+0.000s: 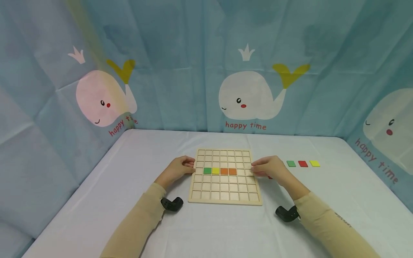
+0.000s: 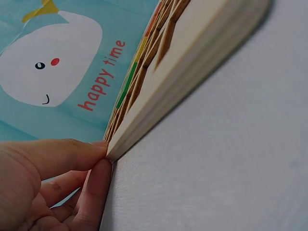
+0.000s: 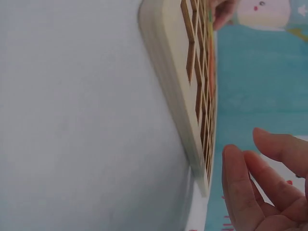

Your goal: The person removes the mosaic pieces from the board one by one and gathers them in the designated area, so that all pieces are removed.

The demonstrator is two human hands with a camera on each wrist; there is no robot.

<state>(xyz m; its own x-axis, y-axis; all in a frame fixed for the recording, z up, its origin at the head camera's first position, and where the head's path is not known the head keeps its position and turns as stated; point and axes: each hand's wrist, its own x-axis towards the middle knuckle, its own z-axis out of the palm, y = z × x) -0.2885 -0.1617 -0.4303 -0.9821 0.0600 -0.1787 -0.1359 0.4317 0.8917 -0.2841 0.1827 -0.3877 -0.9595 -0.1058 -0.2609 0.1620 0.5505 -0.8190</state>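
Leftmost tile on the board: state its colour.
The leftmost tile is green, clearest in the head view.

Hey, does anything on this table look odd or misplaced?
Nothing looks spilled or damaged. One slight oddity: a red piece peeks out by the right hand, apart from the neat row of loose tiles; the hand hides its shape.

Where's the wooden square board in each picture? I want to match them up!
Head: low in the middle, the wooden board lies between the left hand and the right hand.
Left wrist: it slants from top right down to the left hand's fingertips.
Right wrist: it slants from top middle downward, left of the right hand.
Shared landmark: the blue whale curtain.
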